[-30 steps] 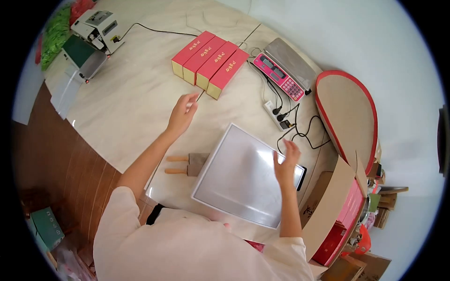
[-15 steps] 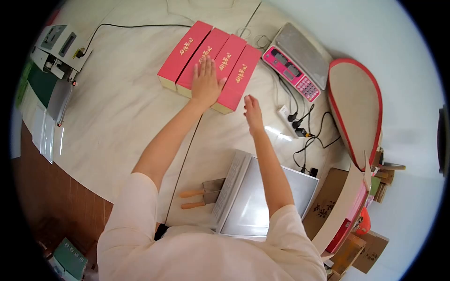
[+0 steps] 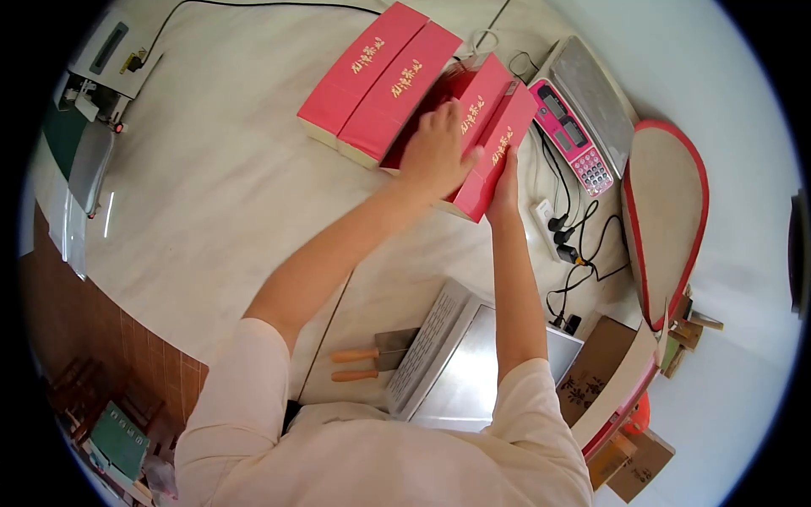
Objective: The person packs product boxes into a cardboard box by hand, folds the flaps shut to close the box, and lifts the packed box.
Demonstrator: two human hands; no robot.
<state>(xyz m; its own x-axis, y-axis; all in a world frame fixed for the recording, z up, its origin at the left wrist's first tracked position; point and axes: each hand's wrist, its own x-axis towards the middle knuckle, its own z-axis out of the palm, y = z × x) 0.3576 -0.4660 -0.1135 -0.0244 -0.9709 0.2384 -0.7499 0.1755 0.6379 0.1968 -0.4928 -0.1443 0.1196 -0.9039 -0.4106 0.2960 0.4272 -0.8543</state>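
1. Upper centre of the frame, two red boxes (image 3: pixel 483 103) stand on the table (image 3: pixel 220 186), right of another red pair (image 3: pixel 380 72).
2. The left hand (image 3: pixel 437 154) overlaps the nearer box, fingers half-curled; I can't tell if they grip.
3. The right hand (image 3: pixel 504 193) meets the outer side, fingers partly hidden, hold unclear.

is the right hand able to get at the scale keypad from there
Probably yes: only cables seem to lie between the right hand and the scale keypad, though it must first leave the red box.
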